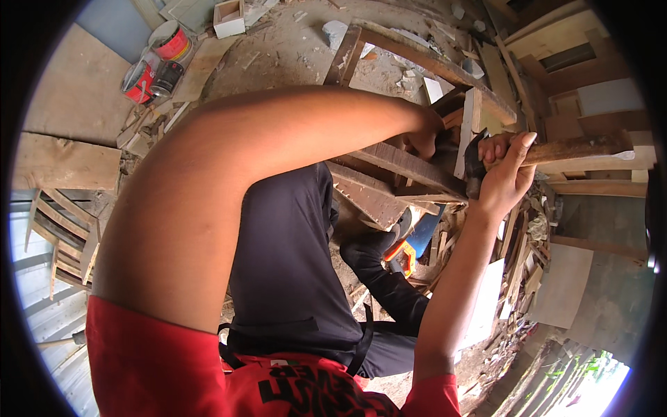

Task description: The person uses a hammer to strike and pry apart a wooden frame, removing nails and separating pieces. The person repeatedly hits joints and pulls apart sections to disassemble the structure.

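Currently: hammering on a wooden frame [410, 167] seems to be in hand, its right end apparently the spot; no nail can be made out.
Frame's place: just beyond the person's knees, above the floor [278, 62], with an upright post [468, 132] at the right end.
Left hand [422, 135]: fingers curled within the frame near that post; whether they grip anything, I cannot tell.
Right hand [511, 174]: wrapped round the hammer [577, 147] close to its head, handle pointing off to the right, head just beside the post.
Next blow: would probably call for a hold farther from the hammer's head, and left fingers well clear.
Floor near the legs: dusty, strewn with offcuts; what looks like a saw [397, 248] with an orange handle lies there.
Floor's far left corner: paint cans [170, 45] and a small white box [229, 24].
Floor's left edge: curved wooden slats [66, 208] against corrugated metal [35, 347].
Floor's right edge: heaped wood scraps [515, 247], boards [597, 187] behind; daylight enters at the near corner.
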Available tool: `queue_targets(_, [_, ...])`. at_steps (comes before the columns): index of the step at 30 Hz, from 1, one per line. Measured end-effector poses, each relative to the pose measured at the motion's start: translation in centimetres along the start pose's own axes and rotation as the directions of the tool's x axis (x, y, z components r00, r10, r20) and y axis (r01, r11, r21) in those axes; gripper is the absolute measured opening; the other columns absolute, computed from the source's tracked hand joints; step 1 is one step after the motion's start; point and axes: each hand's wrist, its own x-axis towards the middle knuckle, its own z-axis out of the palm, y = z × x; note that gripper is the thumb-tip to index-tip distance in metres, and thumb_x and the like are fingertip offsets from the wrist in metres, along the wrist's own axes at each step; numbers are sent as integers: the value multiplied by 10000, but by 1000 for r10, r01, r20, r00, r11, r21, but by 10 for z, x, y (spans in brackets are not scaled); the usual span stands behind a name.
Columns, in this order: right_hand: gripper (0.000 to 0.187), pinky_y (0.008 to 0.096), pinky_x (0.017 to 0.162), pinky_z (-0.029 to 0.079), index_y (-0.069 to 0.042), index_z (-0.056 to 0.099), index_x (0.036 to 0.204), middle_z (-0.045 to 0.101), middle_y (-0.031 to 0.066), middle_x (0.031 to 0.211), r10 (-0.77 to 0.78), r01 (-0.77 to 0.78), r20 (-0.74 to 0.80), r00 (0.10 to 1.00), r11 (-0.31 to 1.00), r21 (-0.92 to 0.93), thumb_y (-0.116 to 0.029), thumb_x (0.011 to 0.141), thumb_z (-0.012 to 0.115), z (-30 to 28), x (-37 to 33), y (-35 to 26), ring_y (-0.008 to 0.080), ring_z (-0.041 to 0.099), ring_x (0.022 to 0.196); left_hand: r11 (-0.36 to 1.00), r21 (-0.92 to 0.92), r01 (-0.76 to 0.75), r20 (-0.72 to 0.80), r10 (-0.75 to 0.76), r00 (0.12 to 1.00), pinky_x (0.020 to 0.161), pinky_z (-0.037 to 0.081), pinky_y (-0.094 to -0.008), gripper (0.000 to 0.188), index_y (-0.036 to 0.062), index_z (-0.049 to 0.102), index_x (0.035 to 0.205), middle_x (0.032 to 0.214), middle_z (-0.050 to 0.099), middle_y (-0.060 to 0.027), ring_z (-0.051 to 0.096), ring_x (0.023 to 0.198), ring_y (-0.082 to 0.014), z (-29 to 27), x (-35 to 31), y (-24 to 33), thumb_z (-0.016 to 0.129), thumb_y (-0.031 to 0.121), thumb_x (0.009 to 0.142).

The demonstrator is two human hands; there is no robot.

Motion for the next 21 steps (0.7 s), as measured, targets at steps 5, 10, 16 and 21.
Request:
queue_targets(5, [370,277,559,392,-57,423,801,419,20,667,5,-5,-2,1000,1000,-9,-334,1033,504,0,0,0,119,413,589,993,-21,-118,-152,113,982,588,603,-342,360,13,715,998,898,724,-133,726,751,-233,15,19,-10,752,227,712])
queue_targets(10, [371,279,552,390,-57,420,800,418,22,665,-9,9,20,1000,1000,10,-333,1033,503,-2,1,1,122,412,586,995,49,-89,-160,96,982,673,590,-357,378,25,720,1014,921,724,-151,718,838,-257,11,14,-1,736,243,706])
queue_targets(16, [384,279,552,387,-57,416,796,417,25,663,0,0,-2,1000,1000,-4,-347,1029,510,1,0,0,122,410,588,975,153,-161,-179,188,966,805,539,-382,396,63,727,1016,958,719,-156,686,946,-293,5,8,1,747,260,673])
queue_targets(21, [399,280,558,389,-55,415,782,415,23,667,3,-3,0,1000,1000,-13,-354,1025,518,-1,0,0,124,403,588,988,115,-102,-198,123,972,855,511,-394,369,31,718,981,996,705,-169,660,1006,-311,6,0,10,780,214,666])
